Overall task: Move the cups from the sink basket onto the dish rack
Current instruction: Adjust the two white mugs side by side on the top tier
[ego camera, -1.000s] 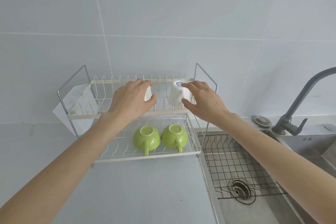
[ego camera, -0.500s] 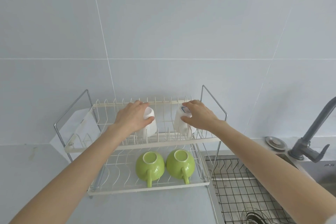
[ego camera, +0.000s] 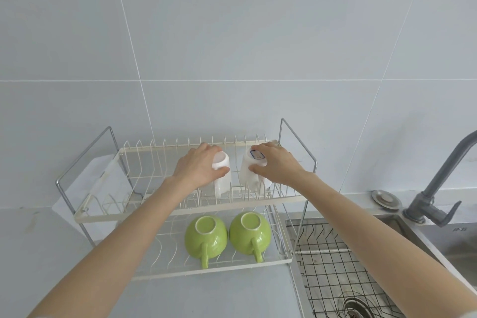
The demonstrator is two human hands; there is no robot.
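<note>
Two white cups are shown upside down on the upper tier of the dish rack (ego camera: 180, 210), each enclosed by one hand. The left hand (ego camera: 197, 169) is closed around the left white cup (ego camera: 222, 179), thumb in front and fingers behind its upturned base; the right hand (ego camera: 277, 165) is closed likewise on the right white cup (ego camera: 251, 175), whose base bears a small blue-edged label. Whether both rims are fully seated among the tines cannot be told, as the wires hide the lower edges.

Handling, as judged from appearance: the cups are taken to be rigid, fairly light, and breakable if knocked against the wire, with smooth walls that would be slippery when wet. A hold around the upper wall near the base, as seen, is considered secure; no handle is visible on either white cup.

Appearance: both are plain, tall and slightly tapered, set side by side but apart, toward the right end of the upper tier.

Below them, on the lower tier of the same rack, two green cups are set upside down, the left green cup (ego camera: 206, 236) and the right green cup (ego camera: 249, 233) just beside one another, handles pointing toward the viewer. To the right of the rack, the sink basket (ego camera: 335, 266) is seen holding no cups in its visible part, so the transfer is judged nearly complete.
</note>
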